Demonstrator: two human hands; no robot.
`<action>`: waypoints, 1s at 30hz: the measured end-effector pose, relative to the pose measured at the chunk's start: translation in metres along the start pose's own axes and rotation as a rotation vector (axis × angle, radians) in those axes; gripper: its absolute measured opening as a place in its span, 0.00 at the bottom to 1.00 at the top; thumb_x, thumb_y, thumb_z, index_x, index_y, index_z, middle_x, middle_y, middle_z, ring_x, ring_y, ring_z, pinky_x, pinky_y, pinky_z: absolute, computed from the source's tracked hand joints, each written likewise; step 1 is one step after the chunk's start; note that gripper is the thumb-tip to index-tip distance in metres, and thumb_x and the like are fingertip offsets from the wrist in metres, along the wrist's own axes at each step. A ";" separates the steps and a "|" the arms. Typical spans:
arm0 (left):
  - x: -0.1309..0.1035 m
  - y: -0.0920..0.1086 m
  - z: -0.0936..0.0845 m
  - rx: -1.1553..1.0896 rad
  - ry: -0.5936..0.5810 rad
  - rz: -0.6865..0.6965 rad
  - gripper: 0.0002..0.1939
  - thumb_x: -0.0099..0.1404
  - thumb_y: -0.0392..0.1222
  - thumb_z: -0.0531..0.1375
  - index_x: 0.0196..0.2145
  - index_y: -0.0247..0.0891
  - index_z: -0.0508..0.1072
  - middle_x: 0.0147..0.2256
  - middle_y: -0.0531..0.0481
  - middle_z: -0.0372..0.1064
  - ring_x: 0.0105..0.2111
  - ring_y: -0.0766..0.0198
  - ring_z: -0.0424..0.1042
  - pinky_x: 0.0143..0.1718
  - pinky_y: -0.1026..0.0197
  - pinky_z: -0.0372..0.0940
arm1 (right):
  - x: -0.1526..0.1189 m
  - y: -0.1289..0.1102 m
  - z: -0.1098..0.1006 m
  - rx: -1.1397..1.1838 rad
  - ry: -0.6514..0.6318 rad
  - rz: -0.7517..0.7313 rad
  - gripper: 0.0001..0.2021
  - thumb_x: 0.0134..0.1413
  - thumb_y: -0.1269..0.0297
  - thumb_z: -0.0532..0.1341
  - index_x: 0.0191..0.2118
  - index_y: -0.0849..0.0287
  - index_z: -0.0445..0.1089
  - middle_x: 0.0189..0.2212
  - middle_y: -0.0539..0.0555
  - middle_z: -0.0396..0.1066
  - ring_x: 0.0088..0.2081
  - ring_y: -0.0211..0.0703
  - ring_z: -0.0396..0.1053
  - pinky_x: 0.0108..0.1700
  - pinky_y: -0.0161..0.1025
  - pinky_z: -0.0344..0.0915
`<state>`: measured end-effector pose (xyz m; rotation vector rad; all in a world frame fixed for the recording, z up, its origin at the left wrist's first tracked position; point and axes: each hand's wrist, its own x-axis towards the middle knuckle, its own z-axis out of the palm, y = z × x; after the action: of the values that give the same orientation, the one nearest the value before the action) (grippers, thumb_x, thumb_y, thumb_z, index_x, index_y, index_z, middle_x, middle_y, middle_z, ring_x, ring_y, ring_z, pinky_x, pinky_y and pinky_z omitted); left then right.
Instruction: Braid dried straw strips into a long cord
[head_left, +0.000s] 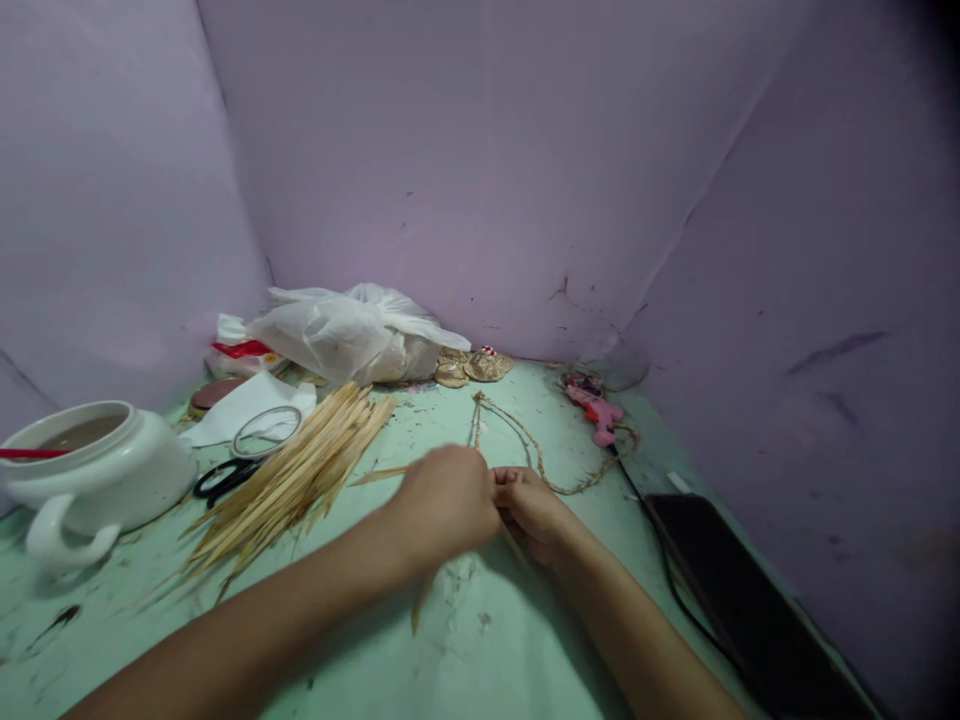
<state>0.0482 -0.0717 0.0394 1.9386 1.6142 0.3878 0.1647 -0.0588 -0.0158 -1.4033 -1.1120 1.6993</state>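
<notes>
Two bare hands, near the middle of the green table [480, 660]; 12 o'clock is the far wall [465, 170], clock centred on the hands. Left hand [452, 500]: back of it showing, fingers hidden, cannot tell whether they grip. Right hand [531, 512]: just beside it, fingers curled together; whatever they pinch is too small to make out. Twisted cord [571, 491]: leads from behind the left hand toward 12, bends, loops round to 2. Straw bundle [300, 475] at 9 to 10, black-handled scissors [212, 480] beside it, white pot [161, 475] farther out at 9. Pink glue gun [602, 418] at 2. Plastic bag [352, 335] at 11.
</notes>
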 end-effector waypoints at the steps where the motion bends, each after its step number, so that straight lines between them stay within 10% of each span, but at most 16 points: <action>1: 0.007 -0.005 -0.006 -0.047 0.056 -0.014 0.07 0.48 0.37 0.55 0.26 0.33 0.71 0.20 0.45 0.67 0.27 0.58 0.68 0.28 0.61 0.58 | 0.000 0.000 -0.001 -0.015 -0.014 -0.007 0.03 0.32 0.71 0.56 0.16 0.62 0.61 0.06 0.42 0.49 0.09 0.26 0.41 0.13 0.30 0.34; 6: 0.033 -0.024 0.000 -0.593 -0.463 -0.301 0.06 0.52 0.34 0.51 0.24 0.31 0.66 0.12 0.53 0.58 0.12 0.70 0.59 0.15 0.68 0.53 | -0.001 -0.002 -0.002 -0.027 -0.053 -0.039 0.06 0.35 0.68 0.58 0.17 0.63 0.61 0.08 0.44 0.54 0.10 0.26 0.44 0.13 0.29 0.36; 9: 0.036 -0.029 0.009 -0.748 -0.576 -0.297 0.07 0.52 0.32 0.51 0.19 0.30 0.64 0.14 0.52 0.60 0.12 0.73 0.58 0.14 0.70 0.53 | -0.001 -0.004 -0.003 -0.051 -0.080 -0.084 0.05 0.34 0.70 0.59 0.17 0.63 0.61 0.12 0.48 0.61 0.14 0.27 0.54 0.16 0.28 0.44; 30: 0.036 -0.029 0.022 -0.327 -0.307 -0.161 0.05 0.43 0.31 0.51 0.13 0.34 0.60 0.08 0.58 0.47 0.08 0.75 0.45 0.11 0.67 0.40 | -0.016 -0.011 -0.003 -1.335 0.219 -0.390 0.08 0.40 0.71 0.55 0.28 0.61 0.70 0.26 0.59 0.71 0.28 0.42 0.65 0.24 0.34 0.47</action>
<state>0.0454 -0.0400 -0.0005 1.5290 1.3966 0.2556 0.1701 -0.0677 0.0003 -1.7957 -2.3477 0.3617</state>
